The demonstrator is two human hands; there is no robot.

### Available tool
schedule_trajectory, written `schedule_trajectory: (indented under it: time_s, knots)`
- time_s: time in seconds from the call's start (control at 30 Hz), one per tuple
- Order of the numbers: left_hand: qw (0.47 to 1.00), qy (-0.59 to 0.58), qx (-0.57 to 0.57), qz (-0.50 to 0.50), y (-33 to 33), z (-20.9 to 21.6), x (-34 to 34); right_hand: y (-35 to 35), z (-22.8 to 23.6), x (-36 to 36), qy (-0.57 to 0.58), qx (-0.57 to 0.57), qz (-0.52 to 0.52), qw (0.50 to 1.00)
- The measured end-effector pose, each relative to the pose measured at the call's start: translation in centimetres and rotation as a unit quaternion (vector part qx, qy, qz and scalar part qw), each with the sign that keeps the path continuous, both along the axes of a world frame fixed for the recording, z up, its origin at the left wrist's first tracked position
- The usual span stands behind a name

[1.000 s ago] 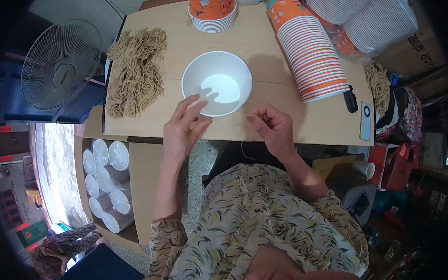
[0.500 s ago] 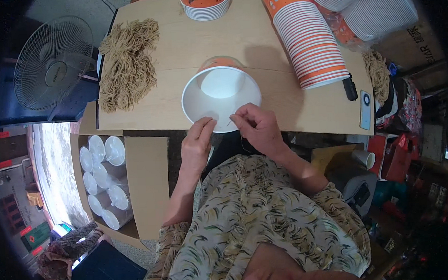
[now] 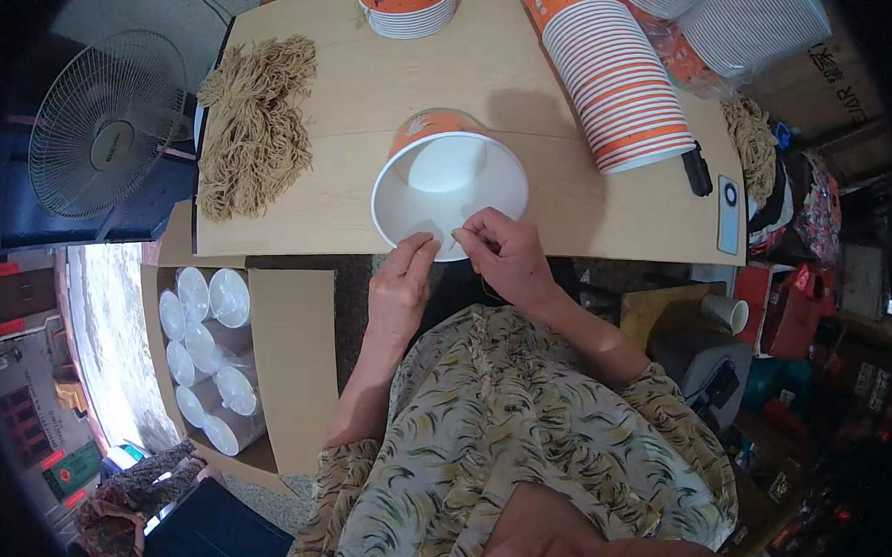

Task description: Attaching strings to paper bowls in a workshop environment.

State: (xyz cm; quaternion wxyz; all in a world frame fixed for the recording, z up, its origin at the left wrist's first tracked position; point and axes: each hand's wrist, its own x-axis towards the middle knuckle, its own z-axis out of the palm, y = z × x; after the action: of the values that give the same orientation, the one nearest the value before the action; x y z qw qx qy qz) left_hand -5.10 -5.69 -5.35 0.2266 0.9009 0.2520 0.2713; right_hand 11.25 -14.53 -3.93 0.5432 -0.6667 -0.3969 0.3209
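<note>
A paper bucket point(image 3: 413, 195), white inside and orange outside, lies tipped toward me at the table's near edge, its mouth facing me. My left hand point(image 3: 400, 285) is closed at the near rim, thumb and fingers pinched over it. Beside it, my right hand point(image 3: 510, 261) is closed in a pinch, a short thin strand that looks like cord showing at its fingertips. The fingers hide most of the strand and part of the rim. At the table's left lies a heap of tan cords point(image 3: 251, 133).
A long stack of nested orange-and-white buckets point(image 3: 622, 87) lies at the right, near a black marker-like object point(image 3: 697, 171) and a phone point(image 3: 728, 214). Another short stack point(image 3: 409, 11) stands at the back. Left are a fan point(image 3: 111, 134) and an open carton point(image 3: 296, 375) of wrapped white tubs.
The bucket has shifted slightly to the right. My left hand has moved right with it, closer to my right hand, and both still pinch at the rim.
</note>
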Motion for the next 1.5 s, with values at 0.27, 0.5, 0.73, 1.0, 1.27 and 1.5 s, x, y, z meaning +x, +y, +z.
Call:
schedule_trajectory:
  time_s: [0.27, 0.5, 0.73, 1.0, 1.27, 1.5]
  knots:
    - [1.000, -0.002, -0.005, 0.008, -0.2, 0.4, 0.1, -0.1, -0.4, 0.0, -0.006, -0.008, 0.004, 1.000]
    - [1.000, -0.010, 0.009, 0.003, 0.0, 0.3, 0.4, 0.0, -1.3, -0.1, -0.043, -0.008, 0.003, 0.999]
    - [0.999, 0.042, -0.005, -0.024, 1.0, 3.2, 1.6, 0.5, -0.2, 0.9, -0.209, -0.041, 0.015, 0.977]
    - [0.993, 0.076, -0.053, -0.075, 4.2, 6.1, 3.9, 2.7, 2.6, 4.2, -0.343, -0.039, 0.064, 0.936]
    - [0.987, 0.007, -0.160, -0.035, 4.6, 6.5, 5.3, 0.3, 3.3, 5.4, -0.041, -0.031, -0.034, 0.998]
    - [0.972, 0.003, -0.232, -0.025, 4.1, 6.5, 6.3, 0.5, 0.1, 3.1, 0.138, -0.033, -0.058, 0.988]
